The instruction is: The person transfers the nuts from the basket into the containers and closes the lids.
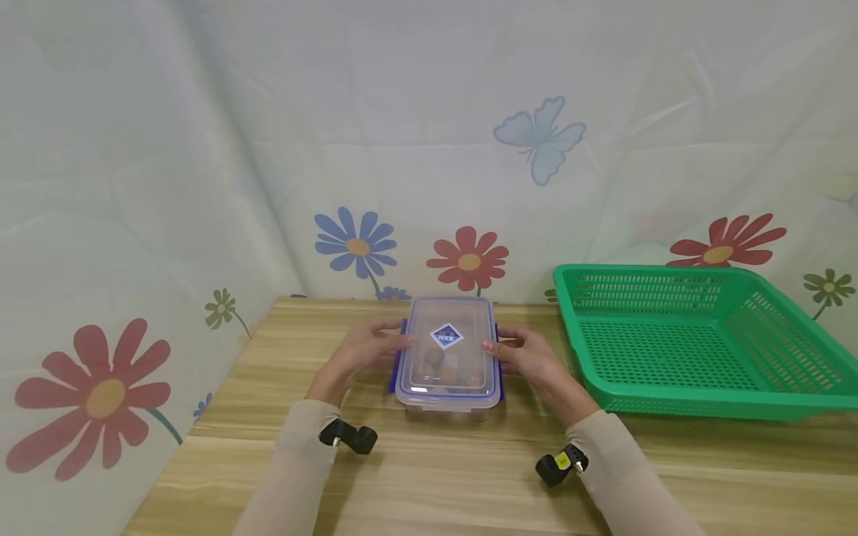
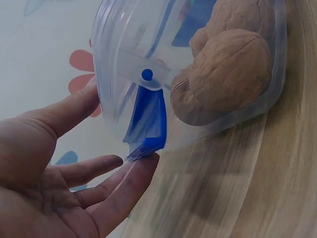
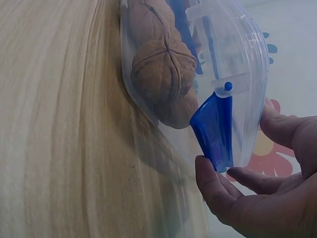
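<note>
A clear plastic food container point(image 1: 450, 372) with a blue seal line and a diamond-shaped label on its lid stands upright on the wooden table. Through its walls I see several walnuts point(image 2: 230, 69). My left hand point(image 1: 367, 350) grips its left side, thumb on the lid's edge and fingertips at the free end of a blue latch point(image 2: 148, 116) that sticks outward. On the opposite side my right hand point(image 1: 532, 361) holds it likewise, with thumb at the lid's edge and fingers against the other blue latch point(image 3: 215, 131), which also stands out from the wall.
To the right stands a green plastic basket point(image 1: 677, 398) with slotted walls. Behind the wooden table point(image 1: 442, 476) hangs a pale cloth point(image 1: 415, 134) printed with flowers and a butterfly. Black camera mounts point(image 1: 350, 437) sit at both wrists.
</note>
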`<action>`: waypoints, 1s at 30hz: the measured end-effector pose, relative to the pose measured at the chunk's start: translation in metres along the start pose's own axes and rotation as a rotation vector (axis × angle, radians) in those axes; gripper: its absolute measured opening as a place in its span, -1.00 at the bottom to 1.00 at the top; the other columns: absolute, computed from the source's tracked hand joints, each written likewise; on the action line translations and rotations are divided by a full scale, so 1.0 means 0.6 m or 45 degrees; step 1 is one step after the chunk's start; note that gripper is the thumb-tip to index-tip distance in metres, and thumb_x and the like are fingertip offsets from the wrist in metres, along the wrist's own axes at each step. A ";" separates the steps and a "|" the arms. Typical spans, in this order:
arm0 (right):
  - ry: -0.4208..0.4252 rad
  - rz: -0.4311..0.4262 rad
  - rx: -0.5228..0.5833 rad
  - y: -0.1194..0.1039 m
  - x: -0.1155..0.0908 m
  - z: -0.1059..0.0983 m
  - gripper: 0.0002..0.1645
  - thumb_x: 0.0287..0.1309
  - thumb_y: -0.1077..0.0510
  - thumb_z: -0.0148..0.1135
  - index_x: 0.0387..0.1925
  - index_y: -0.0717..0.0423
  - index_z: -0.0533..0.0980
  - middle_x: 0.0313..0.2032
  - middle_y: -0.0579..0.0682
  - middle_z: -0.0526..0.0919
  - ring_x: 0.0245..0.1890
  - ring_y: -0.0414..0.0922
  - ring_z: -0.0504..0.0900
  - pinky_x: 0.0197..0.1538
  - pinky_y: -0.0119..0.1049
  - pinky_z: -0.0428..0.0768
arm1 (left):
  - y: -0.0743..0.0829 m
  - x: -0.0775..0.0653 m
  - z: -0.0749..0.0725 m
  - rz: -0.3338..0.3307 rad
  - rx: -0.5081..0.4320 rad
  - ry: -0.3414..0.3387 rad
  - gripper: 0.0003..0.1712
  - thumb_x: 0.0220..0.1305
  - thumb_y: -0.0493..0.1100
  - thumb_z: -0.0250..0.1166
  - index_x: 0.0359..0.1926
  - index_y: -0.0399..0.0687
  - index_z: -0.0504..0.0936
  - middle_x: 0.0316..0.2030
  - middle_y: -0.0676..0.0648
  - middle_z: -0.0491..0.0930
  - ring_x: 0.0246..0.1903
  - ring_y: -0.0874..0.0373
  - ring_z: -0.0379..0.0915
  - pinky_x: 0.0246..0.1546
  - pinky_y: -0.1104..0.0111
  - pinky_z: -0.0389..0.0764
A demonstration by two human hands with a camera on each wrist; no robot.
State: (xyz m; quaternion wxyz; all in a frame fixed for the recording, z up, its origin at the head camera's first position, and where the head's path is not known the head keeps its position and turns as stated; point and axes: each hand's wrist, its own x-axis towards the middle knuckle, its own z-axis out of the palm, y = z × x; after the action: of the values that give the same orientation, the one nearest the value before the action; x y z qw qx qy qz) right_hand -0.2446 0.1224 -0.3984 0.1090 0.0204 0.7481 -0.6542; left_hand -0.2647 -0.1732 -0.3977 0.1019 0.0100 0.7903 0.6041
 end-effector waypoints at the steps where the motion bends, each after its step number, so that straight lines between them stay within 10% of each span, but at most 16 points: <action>1: 0.002 -0.003 -0.004 0.000 0.000 0.000 -0.31 0.42 0.19 0.41 0.40 0.45 0.40 0.13 0.39 0.63 -0.14 0.02 0.76 0.06 -0.08 0.76 | 0.001 -0.001 0.000 -0.003 0.013 0.016 -0.15 0.36 -0.12 0.51 0.49 -0.43 0.36 0.12 -0.47 0.65 0.02 -0.29 0.71 0.02 0.00 0.76; 30: 0.027 0.016 -0.066 -0.003 -0.002 0.001 -0.31 0.43 0.14 0.41 0.42 0.36 0.40 0.19 0.38 0.60 0.02 0.13 0.73 0.15 0.00 0.72 | 0.033 -0.015 0.019 0.028 0.197 0.234 -0.48 0.28 -0.23 0.55 0.22 -0.31 0.69 0.02 -0.26 0.74 -0.08 -0.08 0.73 -0.07 0.15 0.79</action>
State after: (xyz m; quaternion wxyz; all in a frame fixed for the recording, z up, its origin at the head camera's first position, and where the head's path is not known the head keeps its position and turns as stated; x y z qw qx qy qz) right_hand -0.2437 0.1219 -0.3964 0.1057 0.0290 0.7657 -0.6337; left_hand -0.2559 -0.1585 -0.3803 0.0212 -0.0289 0.8404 0.5408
